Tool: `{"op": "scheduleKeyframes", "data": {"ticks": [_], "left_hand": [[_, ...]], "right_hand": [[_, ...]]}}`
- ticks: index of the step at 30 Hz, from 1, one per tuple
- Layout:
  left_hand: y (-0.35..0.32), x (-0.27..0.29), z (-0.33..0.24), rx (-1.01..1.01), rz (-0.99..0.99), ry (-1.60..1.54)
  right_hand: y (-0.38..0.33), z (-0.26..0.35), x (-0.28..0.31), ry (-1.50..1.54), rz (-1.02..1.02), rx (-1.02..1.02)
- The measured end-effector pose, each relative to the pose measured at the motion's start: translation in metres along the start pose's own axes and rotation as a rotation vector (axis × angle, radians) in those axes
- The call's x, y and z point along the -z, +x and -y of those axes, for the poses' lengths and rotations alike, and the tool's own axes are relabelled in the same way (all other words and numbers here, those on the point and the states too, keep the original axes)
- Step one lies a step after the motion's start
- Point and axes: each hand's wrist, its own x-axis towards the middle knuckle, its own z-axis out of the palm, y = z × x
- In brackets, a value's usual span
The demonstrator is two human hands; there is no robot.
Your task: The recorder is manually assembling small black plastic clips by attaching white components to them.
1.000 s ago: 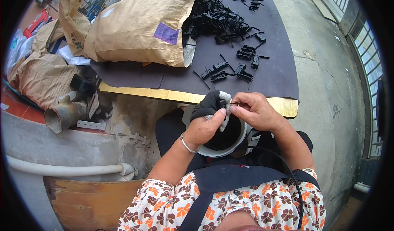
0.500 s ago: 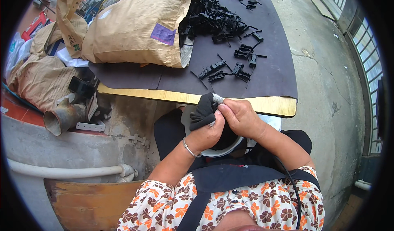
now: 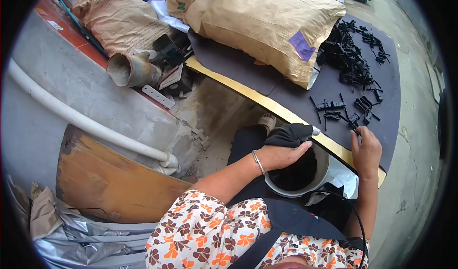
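Note:
My left hand (image 3: 281, 157) is over the bucket (image 3: 324, 166), near the table's front edge. Black cloth (image 3: 288, 135), like part of a glove, covers its fingers, and a pale grey wrap (image 3: 315, 131) shows at the tip. The bare thumb lies stretched along the cloth; what the covered fingers hold, if anything, is hidden. My right hand (image 3: 367, 149) is at the table's front right, thumb and fingertips closed on a small black plastic part (image 3: 353, 121). Several like parts (image 3: 331, 109) lie beside it. Dark contents fill the pale bucket below.
A large brown paper sack (image 3: 262, 25) lies on the dark-covered table (image 3: 238, 63), a heap of black parts (image 3: 346, 54) at its mouth. To the left are a rusty pipe piece (image 3: 131, 70), a white pipe (image 3: 86, 118) and a wooden board (image 3: 114, 178).
My right hand has left the left hand's wrapped tip and reached out to the parts on the table. The view has swung left, so the table appears further right.

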Motion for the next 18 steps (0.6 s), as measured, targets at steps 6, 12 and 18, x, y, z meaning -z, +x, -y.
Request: {"op": "scheduleKeyframes", "data": {"ticks": [6, 12, 18], "left_hand": [[0.005, 0.097, 0.074, 0.296, -0.575, -0.084], [-0.001, 0.256, 0.176, 0.504, -0.935, 0.383], [0.011, 0.338, 0.245, 0.901, -0.798, 0.473]], "right_hand": [[-0.004, -0.018, -0.004, 0.050, -0.001, -0.011], [-0.006, -0.019, -0.014, 0.197, -0.032, -0.044], [-0.010, -0.025, -0.016, 0.209, 0.041, -0.009]]}}
